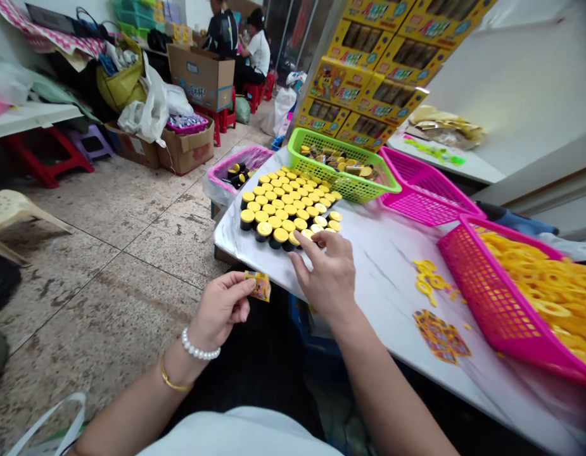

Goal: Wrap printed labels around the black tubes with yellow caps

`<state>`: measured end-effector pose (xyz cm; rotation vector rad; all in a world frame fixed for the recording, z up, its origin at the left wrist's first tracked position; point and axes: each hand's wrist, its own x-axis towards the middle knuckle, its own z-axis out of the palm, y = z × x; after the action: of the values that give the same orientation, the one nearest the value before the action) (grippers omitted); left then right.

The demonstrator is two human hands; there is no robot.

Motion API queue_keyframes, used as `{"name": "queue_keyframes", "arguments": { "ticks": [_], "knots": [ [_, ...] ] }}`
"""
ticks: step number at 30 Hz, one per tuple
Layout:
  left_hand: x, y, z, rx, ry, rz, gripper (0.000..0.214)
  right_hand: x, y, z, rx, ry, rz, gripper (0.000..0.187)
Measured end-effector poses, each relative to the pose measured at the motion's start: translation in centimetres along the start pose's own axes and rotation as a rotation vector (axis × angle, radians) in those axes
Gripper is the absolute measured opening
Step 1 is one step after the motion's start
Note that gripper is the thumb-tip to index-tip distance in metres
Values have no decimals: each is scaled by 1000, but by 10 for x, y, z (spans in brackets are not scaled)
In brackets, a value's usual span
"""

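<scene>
My left hand [226,301], wearing a pearl bracelet, pinches a small yellow printed label [259,286] between thumb and forefinger, off the table's near edge. My right hand [328,269] is over the table edge at the front of several rows of small black jars with yellow lids [279,237]. Its thumb and forefinger are apart, with the forefinger tip at a front jar's lid; whether it touches is hard to tell. On the table to the right lies a pile of similar printed labels [442,335], near some loose yellow ring-shaped pieces [428,278].
A green basket [344,177] of wrapped pieces stands behind the jars. At right, a pink basket [492,297] holds yellow rings, with another pink basket [426,190] behind. Yellow boxes [369,82] are stacked at the back. Two people sit by cardboard boxes [201,76] beyond.
</scene>
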<state>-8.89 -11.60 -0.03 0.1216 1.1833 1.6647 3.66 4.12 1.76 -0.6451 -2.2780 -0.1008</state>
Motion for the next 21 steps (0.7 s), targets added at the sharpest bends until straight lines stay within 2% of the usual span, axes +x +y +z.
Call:
{"name": "queue_keyframes", "arguments": {
  "ticks": [4,6,10,14,17,21],
  "knots": [
    [8,7,4,-69,-27,-6,35,-1,2,14,-164,-21,-97,13],
    [12,9,5,-119,-15,-22,29,-6,-1,18,-155,-19,-117,10],
    [17,8,5,-181,-14,-93,19,-8,0,22,-140,-39,-153,16],
    [21,5,5,-217,-10,-91,17,-5,4,15,-111,-6,-164,6],
    [23,4,5,-252,31,-97,18,-5,2,9,-84,-8,-169,14],
    [22,2,6,-269,31,-112,18,-10,-3,12,-165,-74,-160,26]
  ]
}}
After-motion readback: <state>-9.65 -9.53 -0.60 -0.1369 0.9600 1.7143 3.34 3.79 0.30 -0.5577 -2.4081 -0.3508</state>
